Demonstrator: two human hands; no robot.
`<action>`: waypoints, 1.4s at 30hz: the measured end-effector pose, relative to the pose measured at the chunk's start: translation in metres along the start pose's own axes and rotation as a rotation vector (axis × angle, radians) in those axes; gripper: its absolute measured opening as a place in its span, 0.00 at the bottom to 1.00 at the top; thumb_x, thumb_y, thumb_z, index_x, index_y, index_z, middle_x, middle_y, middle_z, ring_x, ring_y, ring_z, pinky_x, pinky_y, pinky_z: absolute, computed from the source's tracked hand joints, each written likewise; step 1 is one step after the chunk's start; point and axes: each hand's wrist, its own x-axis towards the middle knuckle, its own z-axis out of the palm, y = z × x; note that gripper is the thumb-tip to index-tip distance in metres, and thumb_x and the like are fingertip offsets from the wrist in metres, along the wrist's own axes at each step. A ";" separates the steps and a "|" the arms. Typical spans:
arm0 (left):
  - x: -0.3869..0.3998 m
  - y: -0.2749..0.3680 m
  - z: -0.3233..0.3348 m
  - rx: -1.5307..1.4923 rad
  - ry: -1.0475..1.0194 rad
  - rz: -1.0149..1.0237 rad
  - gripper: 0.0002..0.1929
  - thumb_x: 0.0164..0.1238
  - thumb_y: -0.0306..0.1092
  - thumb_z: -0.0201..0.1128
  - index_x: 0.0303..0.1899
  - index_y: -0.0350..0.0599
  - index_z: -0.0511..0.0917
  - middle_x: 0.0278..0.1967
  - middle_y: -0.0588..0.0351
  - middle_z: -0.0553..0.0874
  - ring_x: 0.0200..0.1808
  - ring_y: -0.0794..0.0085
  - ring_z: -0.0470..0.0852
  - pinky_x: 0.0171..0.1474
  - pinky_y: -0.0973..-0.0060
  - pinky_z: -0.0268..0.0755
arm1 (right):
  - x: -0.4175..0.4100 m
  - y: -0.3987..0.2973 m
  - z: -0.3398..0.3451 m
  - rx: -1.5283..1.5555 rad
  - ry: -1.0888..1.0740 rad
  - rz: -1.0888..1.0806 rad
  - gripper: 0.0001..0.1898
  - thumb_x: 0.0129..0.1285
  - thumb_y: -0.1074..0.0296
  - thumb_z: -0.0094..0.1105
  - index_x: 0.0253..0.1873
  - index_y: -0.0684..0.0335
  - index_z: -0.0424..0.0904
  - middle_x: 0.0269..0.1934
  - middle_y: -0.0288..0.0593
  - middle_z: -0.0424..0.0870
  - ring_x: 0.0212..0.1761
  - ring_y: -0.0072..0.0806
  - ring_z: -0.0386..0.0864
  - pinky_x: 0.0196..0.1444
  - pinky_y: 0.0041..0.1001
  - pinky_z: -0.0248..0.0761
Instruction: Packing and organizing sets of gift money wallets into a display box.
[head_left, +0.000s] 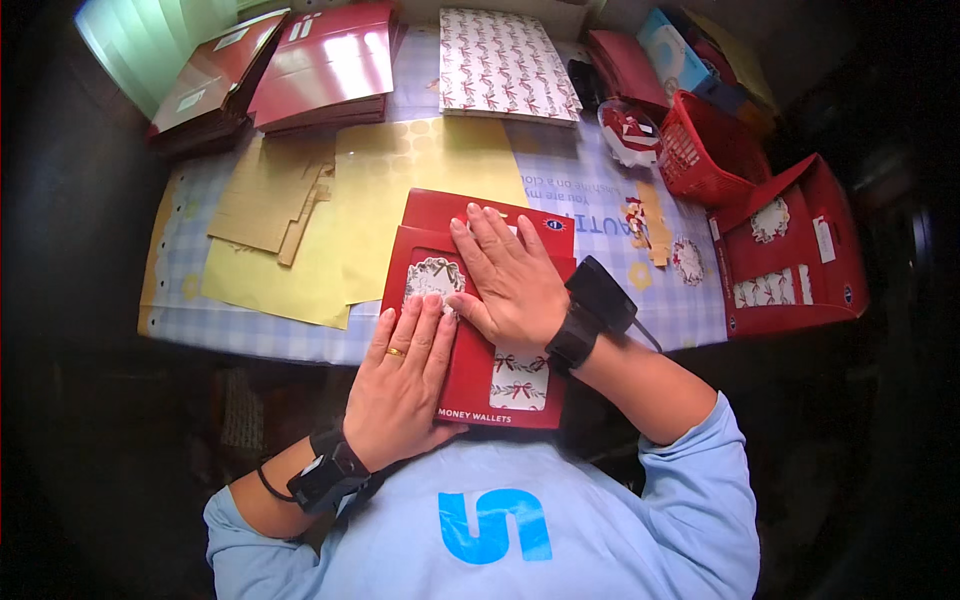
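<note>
A red cardboard package of money wallets (469, 375) lies before me, its lower end over the table's near edge. Through its cutouts show a scalloped wreath tag (433, 276) and white paper patterned with bows and leaves (518, 381). My left hand (409, 367) rests flat along the package's left side, fingertips at the tag's lower edge and the thumb by the bottom edge. My right hand (514, 281) lies spread on the upper part, its thumb beside the tag. The fingers of both hands are extended, and neither grips the package.
Yellow sheets (277, 289) and tan card pieces (262, 195) lie at left. Stacks of red folders (330, 67) and a patterned stack (506, 67) line the back. At right are a red plastic basket (709, 154), a loose wreath tag (688, 261) and another red package (795, 225).
</note>
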 end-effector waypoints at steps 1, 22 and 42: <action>0.000 0.000 0.000 0.006 0.013 -0.007 0.58 0.45 0.60 0.72 0.70 0.26 0.53 0.71 0.30 0.56 0.76 0.43 0.49 0.76 0.51 0.36 | 0.000 0.000 0.000 -0.003 0.003 0.000 0.41 0.69 0.42 0.46 0.76 0.65 0.48 0.76 0.60 0.50 0.79 0.49 0.47 0.76 0.52 0.36; 0.002 0.024 0.023 0.099 0.092 0.197 0.41 0.66 0.60 0.54 0.68 0.33 0.62 0.71 0.38 0.61 0.75 0.49 0.56 0.75 0.54 0.45 | 0.034 0.027 -0.024 0.381 0.008 0.158 0.10 0.63 0.65 0.60 0.40 0.66 0.82 0.38 0.53 0.83 0.43 0.46 0.80 0.50 0.37 0.72; 0.018 0.003 0.021 0.140 0.126 0.343 0.37 0.67 0.61 0.53 0.64 0.35 0.69 0.68 0.39 0.67 0.72 0.50 0.63 0.73 0.54 0.52 | 0.024 0.029 -0.002 0.285 0.303 0.085 0.06 0.60 0.72 0.62 0.40 0.62 0.75 0.37 0.49 0.77 0.42 0.47 0.75 0.49 0.40 0.67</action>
